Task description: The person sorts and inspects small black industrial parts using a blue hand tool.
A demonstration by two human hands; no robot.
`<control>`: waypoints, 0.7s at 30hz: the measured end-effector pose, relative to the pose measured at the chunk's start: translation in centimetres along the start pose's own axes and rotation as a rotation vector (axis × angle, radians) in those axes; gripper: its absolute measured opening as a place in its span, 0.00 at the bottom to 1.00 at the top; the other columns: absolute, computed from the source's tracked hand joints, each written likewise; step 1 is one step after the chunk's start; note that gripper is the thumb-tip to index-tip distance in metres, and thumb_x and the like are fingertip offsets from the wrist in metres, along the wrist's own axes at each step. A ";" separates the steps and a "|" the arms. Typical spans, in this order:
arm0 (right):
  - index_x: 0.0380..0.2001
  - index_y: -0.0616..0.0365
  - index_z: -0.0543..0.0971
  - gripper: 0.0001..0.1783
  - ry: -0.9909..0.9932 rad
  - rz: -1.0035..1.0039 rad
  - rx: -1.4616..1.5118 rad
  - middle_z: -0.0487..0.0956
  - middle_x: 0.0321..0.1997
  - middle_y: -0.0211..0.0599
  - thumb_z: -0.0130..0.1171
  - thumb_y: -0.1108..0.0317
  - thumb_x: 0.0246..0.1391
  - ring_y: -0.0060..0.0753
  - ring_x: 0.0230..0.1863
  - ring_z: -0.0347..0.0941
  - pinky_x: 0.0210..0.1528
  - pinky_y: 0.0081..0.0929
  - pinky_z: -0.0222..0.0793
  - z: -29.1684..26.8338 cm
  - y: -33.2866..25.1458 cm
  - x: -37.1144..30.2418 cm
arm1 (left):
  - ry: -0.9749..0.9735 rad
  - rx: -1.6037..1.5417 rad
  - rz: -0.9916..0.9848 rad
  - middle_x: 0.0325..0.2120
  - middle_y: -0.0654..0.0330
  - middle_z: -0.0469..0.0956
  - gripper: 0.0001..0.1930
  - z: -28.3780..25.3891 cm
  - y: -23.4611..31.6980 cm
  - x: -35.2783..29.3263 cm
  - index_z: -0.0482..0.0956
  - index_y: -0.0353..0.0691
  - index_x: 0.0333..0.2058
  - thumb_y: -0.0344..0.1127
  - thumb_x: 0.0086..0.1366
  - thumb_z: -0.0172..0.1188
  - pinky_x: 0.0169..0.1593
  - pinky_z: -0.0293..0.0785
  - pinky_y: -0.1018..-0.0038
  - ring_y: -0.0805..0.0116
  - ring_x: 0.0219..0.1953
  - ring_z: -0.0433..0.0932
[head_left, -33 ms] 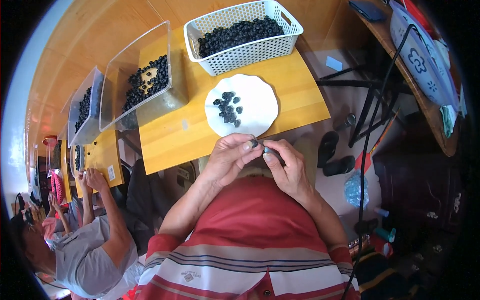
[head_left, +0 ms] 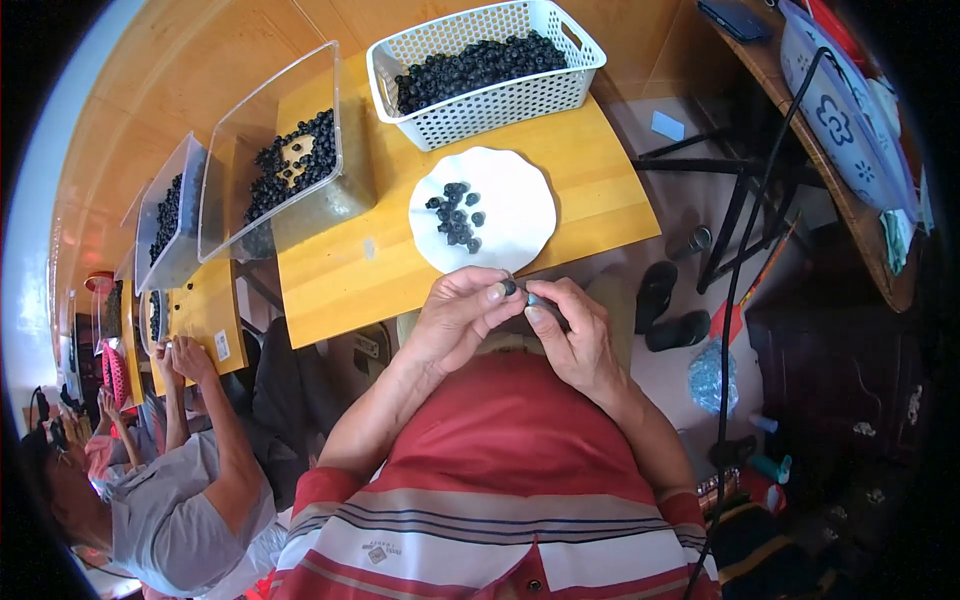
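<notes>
left hand [head_left: 455, 318]: thumb and fingertips pinching one dark berry [head_left: 508, 287]. berry sits just off the plate's near edge, above the person's lap. right hand [head_left: 578, 335]: thumb and index finger closed on a small dark item [head_left: 549, 312], light blue bit near its tip; mostly hidden by fingers, can't tell what it is. hands near each other, just apart.

containers:
- white plate [head_left: 520, 215], wavy rim, on the yellow table [head_left: 340, 300]. loose cluster of berries [head_left: 457, 225] on its left half, right half bare.
- white perforated basket [head_left: 480, 125], behind the plate, handle slot at the right end. deep heap of dark berries across the bottom.
- large clear bin [head_left: 345, 195], left of basket. berries spread over its floor, bare patch mid-floor with a few singles in it.
- second clear bin [head_left: 178, 262], farther left, also loaded with berries.
- pale round dish [head_left: 146, 318] on the next table [head_left: 205, 320], dark berries in it, partly hidden. a few strays on the wood beside it.
- blue-white floral basin [head_left: 835, 120], right side, on a brown table [head_left: 880, 262]. contents not visible.

co-worker in grey shirt [head_left: 185, 500] at lower left, both hands at the next table's edge.
</notes>
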State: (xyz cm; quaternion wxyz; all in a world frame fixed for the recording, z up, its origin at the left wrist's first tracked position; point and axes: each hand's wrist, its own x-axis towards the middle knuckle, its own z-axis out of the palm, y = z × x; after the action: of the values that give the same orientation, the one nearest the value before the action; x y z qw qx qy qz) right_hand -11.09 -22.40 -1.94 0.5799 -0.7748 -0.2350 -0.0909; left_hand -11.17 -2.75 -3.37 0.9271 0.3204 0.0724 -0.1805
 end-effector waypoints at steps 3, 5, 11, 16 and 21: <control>0.46 0.65 0.77 0.13 -0.014 -0.036 -0.010 0.80 0.37 0.47 0.62 0.71 0.61 0.45 0.34 0.80 0.36 0.33 0.75 0.0 -0.1 0.0 | -0.040 -0.016 -0.010 0.42 0.52 0.82 0.07 -0.2 -0.2 -0.1 0.81 0.34 0.43 0.25 0.66 0.61 0.50 0.85 0.67 0.62 0.45 0.84; 0.46 0.67 0.77 0.13 -0.004 -0.064 0.005 0.80 0.36 0.47 0.61 0.70 0.62 0.41 0.34 0.79 0.36 0.30 0.74 0.2 0.0 -0.1 | -0.060 -0.033 -0.016 0.40 0.51 0.83 0.08 -0.1 -0.2 -0.1 0.82 0.35 0.44 0.23 0.67 0.60 0.51 0.84 0.67 0.61 0.44 0.84; 0.46 0.66 0.78 0.13 -0.019 -0.069 -0.025 0.80 0.36 0.46 0.62 0.71 0.61 0.41 0.33 0.79 0.36 0.30 0.74 0.3 0.2 -0.3 | -0.053 -0.031 -0.023 0.40 0.52 0.83 0.07 -0.2 -0.4 -0.4 0.82 0.35 0.43 0.24 0.67 0.60 0.50 0.84 0.67 0.63 0.43 0.84; 0.45 0.62 0.77 0.12 0.002 -0.111 -0.070 0.80 0.34 0.43 0.64 0.72 0.58 0.42 0.31 0.80 0.32 0.33 0.75 0.4 0.1 -0.2 | -0.056 -0.033 -0.023 0.40 0.53 0.83 0.07 -0.3 -0.5 -0.6 0.82 0.35 0.43 0.25 0.68 0.60 0.50 0.83 0.67 0.64 0.43 0.84; 0.43 0.63 0.78 0.12 0.008 -0.112 -0.065 0.80 0.33 0.43 0.65 0.71 0.58 0.40 0.31 0.80 0.31 0.32 0.74 0.5 0.0 -0.3 | -0.089 -0.003 0.002 0.41 0.53 0.83 0.06 -0.1 -0.5 -0.9 0.82 0.35 0.42 0.25 0.68 0.60 0.51 0.83 0.66 0.65 0.42 0.83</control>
State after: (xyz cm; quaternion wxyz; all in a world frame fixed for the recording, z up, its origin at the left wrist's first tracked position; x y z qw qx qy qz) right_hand -11.40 -22.01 -2.27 0.5494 -0.7784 -0.2726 -0.1337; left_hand -12.22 -2.81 -3.47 0.9300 0.3108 0.0312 -0.1937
